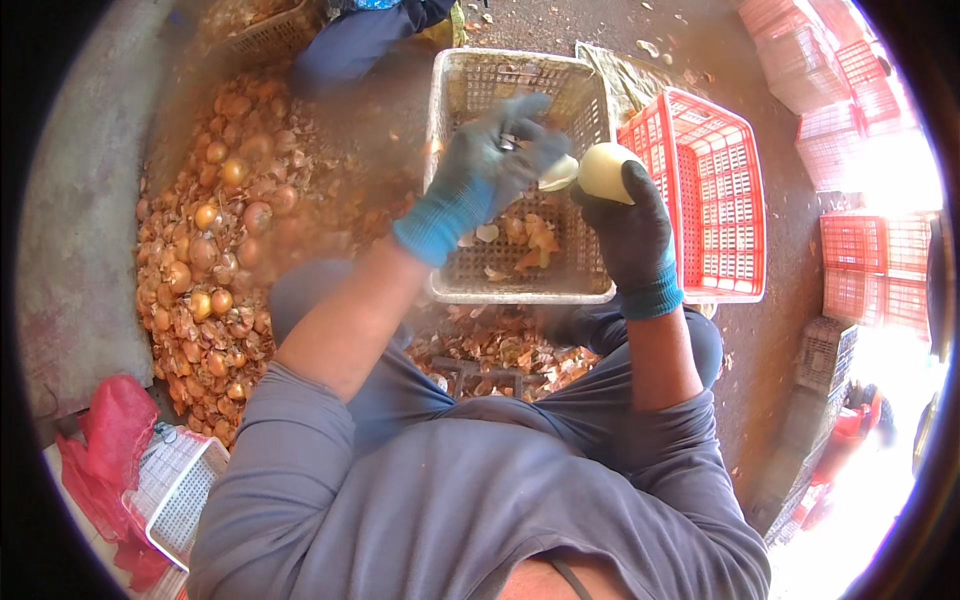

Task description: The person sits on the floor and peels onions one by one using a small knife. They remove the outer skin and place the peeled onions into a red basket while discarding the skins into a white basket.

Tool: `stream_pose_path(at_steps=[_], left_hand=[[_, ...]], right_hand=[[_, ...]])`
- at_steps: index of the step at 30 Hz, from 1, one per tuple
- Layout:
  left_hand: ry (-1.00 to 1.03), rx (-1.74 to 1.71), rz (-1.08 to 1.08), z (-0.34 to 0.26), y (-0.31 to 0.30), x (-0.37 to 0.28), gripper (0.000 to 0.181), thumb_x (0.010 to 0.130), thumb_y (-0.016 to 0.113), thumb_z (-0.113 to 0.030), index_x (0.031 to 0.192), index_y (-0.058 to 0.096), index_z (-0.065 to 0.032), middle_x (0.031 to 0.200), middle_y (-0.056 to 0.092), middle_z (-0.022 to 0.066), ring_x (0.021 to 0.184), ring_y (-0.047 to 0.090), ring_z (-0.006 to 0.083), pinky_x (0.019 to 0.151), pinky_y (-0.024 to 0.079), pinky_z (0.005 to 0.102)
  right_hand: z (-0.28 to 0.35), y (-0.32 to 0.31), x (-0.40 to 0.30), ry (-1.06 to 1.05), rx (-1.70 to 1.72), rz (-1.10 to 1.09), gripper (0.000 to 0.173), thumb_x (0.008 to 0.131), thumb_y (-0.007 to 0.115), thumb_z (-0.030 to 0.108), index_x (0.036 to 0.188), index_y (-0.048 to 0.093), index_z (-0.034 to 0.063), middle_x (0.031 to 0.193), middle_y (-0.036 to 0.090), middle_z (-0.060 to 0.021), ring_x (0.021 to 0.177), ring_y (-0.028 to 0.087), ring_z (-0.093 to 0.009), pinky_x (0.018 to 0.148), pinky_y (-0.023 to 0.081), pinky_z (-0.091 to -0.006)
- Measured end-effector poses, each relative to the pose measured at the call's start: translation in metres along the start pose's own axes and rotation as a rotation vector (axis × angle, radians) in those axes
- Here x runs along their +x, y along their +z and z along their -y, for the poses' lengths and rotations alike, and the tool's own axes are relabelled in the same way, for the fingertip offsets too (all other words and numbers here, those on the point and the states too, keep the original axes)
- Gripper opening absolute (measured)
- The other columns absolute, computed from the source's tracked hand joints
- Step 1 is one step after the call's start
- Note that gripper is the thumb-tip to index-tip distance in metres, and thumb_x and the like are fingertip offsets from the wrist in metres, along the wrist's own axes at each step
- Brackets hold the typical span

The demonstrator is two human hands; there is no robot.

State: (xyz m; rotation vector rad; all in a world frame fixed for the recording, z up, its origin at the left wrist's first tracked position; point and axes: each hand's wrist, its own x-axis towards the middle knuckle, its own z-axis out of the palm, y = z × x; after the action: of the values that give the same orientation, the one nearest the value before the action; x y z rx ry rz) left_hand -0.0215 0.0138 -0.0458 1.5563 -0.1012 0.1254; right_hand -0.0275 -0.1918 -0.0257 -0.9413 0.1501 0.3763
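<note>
My right hand (634,225), in a dark-coated work glove with a teal cuff, holds a peeled, pale onion (604,171) above the right side of a dirty plastic crate (517,295). My left hand (499,154), gloved alike, is raised over that crate. At its fingertips is a pale piece of onion layer (559,174), close beside the onion. A small shiny metal thing (510,141) shows between the left fingers; blur hides what it is. Inside the crate lie onion skins (538,240) and a pale scrap (487,233).
A heap of unpeeled onions (202,255) and loose skins spreads at left. A red plastic crate (720,225) adjoins the dirty one. Another person's leg (352,45) is at the top. Stacked crates (855,255) line the right; a white basket (184,487) and red mesh sacks (112,450) lie lower left.
</note>
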Motion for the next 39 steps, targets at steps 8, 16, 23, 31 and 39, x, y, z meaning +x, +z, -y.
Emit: stream_pose_path(at_steps=[8,16,23,31,39], left_hand=[[-0.309,-0.337,0.236,-0.005,0.001,-0.006,0.042,0.093,0.078,-0.028,0.123,0.068,-0.0004,0.097,0.071,0.007,0.083,0.067,0.011,0.069,0.054,0.0162],[-0.29,-0.088,0.197,-0.024,-0.012,-0.008,0.045,0.091,0.08,-0.037,0.12,0.072,-0.0027,0.095,0.073,0.0045,0.081,0.067,0.01,0.073,0.056,0.024],[-0.441,-0.077,0.329,-0.023,-0.011,-0.012,0.035,0.102,0.061,-0.027,0.121,0.069,0.0021,0.103,0.072,0.012,0.082,0.07,0.0152,0.078,0.06,0.0286],[-0.325,-0.013,0.14,0.002,-0.004,-0.015,0.026,0.101,0.061,-0.018,0.117,0.071,0.0007,0.095,0.073,0.0084,0.082,0.068,0.0121,0.072,0.057,0.0253],[-0.195,0.099,0.11,-0.023,-0.011,-0.018,0.022,0.098,0.068,-0.014,0.114,0.072,0.0004,0.096,0.073,0.0066,0.082,0.067,0.0121,0.076,0.057,0.0271]], right_hand=[[0.002,0.004,0.0,0.198,-0.052,0.031,0.055,0.099,0.055,0.056,0.123,0.063,0.0068,0.1,0.07,-0.0087,0.073,0.066,-0.019,0.063,0.049,-0.0283],[0.006,0.012,0.003,0.259,-0.237,0.083,0.057,0.101,0.056,0.052,0.125,0.061,-0.0001,0.1,0.071,-0.0155,0.079,0.071,-0.024,0.068,0.059,-0.0334],[-0.004,0.003,0.004,0.238,-0.31,0.076,0.055,0.099,0.058,0.049,0.12,0.065,-0.0008,0.098,0.072,-0.0153,0.075,0.07,-0.022,0.066,0.057,-0.0318],[-0.012,0.01,0.001,0.236,-0.201,0.037,0.054,0.099,0.057,0.05,0.125,0.063,0.0024,0.101,0.072,-0.0162,0.075,0.071,-0.025,0.068,0.059,-0.0341],[-0.011,0.006,0.0,0.088,-0.41,0.143,0.046,0.1,0.061,0.04,0.126,0.061,0.0023,0.112,0.068,-0.0174,0.096,0.071,-0.028,0.079,0.062,-0.0394]])
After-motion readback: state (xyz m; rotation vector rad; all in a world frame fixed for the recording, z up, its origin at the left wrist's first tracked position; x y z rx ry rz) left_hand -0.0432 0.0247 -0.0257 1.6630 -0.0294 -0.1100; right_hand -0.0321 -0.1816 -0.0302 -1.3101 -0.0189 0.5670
